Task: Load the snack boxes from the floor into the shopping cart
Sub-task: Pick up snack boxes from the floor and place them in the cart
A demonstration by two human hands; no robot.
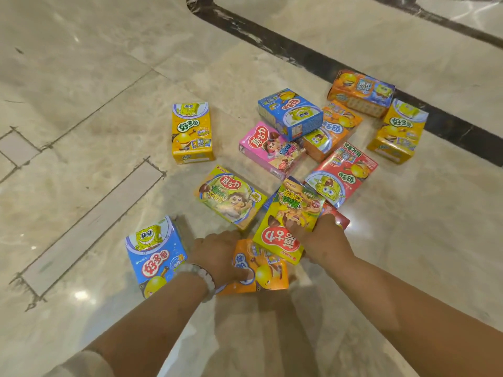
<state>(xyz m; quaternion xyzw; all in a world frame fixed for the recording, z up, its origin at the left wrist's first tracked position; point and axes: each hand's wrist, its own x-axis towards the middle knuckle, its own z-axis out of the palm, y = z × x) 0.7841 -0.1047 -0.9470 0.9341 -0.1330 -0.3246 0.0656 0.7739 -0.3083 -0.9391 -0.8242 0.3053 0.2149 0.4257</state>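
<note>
Glossy marble floor (81,104), strewn with cardboard snack boxes; no cart in view.
Left hand (220,254) gripping orange cardboard box (261,270), right hand (318,238) pinching yellow-green cardboard box (288,221); pickup step, lift and carry to the cart next.

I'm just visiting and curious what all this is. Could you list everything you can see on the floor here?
yellow boxes: two, one alone at far left of the pile, one at far right.
blue boxes: two, one atop the far pile, one nearest at left.
orange boxes: three, one farthest back, one under the far blue box, one under the left hand.
pink box: one, middle of the pile.
red box: one, right of middle.
yellow-green boxes: two, one in the middle, one gripped by the right hand.
marble floor: beige, with a dark stripe.
left hand: holds the near orange box, pale bracelet on the wrist.
right hand: grips a yellow-green box.
</note>
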